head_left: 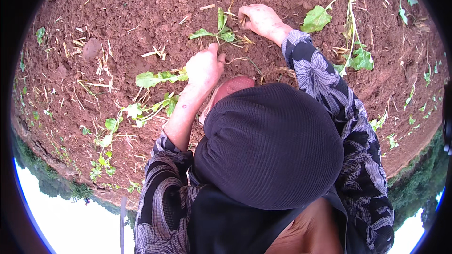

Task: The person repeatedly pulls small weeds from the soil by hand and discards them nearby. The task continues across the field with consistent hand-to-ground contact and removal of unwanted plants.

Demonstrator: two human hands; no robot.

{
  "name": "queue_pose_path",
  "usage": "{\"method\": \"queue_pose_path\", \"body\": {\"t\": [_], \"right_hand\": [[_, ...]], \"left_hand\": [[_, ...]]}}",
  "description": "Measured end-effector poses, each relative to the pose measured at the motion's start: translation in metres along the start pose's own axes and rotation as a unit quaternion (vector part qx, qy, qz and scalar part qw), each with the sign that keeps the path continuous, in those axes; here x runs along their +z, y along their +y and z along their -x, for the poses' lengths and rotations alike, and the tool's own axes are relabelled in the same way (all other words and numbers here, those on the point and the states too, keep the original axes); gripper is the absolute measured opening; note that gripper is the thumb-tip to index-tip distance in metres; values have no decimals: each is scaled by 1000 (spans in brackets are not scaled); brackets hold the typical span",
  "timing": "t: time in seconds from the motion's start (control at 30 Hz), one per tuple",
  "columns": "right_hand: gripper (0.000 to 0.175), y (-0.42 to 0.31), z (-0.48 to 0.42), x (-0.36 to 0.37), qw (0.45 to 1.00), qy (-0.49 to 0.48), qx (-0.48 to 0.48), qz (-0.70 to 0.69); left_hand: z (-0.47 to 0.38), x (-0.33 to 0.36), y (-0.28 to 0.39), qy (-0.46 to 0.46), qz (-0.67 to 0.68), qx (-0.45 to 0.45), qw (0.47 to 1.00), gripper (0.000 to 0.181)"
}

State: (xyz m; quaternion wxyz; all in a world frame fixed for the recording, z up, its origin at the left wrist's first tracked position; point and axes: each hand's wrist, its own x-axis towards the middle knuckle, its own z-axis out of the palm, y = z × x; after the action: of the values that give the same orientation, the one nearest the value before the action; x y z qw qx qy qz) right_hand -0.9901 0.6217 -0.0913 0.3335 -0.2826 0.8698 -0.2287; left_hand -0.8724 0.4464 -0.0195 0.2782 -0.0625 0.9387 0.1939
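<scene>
My left hand (pixel 206 66) is low over the reddish-brown soil, its index fingertip at the lower stem of a small leafy green plant (pixel 225 35). Its thumb is bent beside the finger; whether it grips the stem cannot be told. To the right of that plant, my right hand (pixel 261 20) rests at the soil with its fingers curled in. What lies under those fingers is hidden. Just left of my left hand is a drooping plant with a long green leaf (pixel 155 78). A thin root or stalk runs across the soil right of my left thumb.
A reddish shoe (pixel 235 86) shows in front of the dark ribbed cap (pixel 272 144). Wilted leafy plants lie on the right (pixel 362 58) and lower left (pixel 111 125). Bits of straw (pixel 155 53) and a stone-like clod (pixel 92 48) dot the soil. Green growth borders the field.
</scene>
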Motion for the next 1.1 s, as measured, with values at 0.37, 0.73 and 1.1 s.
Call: {"method": "queue_pose_path", "body": {"t": [0.37, 0.73, 1.1], "right_hand": [[26, -5, 66, -105, 912, 383, 128, 76], [43, 42, 150, -136, 923, 291, 104, -228], [72, 319, 100, -249, 868, 364, 316, 118]], "left_hand": [[-38, -56, 25, 71, 263, 79, 959, 18], [-115, -39, 206, -205, 547, 22, 811, 26], [-173, -71, 291, -266, 389, 70, 879, 24]]}}
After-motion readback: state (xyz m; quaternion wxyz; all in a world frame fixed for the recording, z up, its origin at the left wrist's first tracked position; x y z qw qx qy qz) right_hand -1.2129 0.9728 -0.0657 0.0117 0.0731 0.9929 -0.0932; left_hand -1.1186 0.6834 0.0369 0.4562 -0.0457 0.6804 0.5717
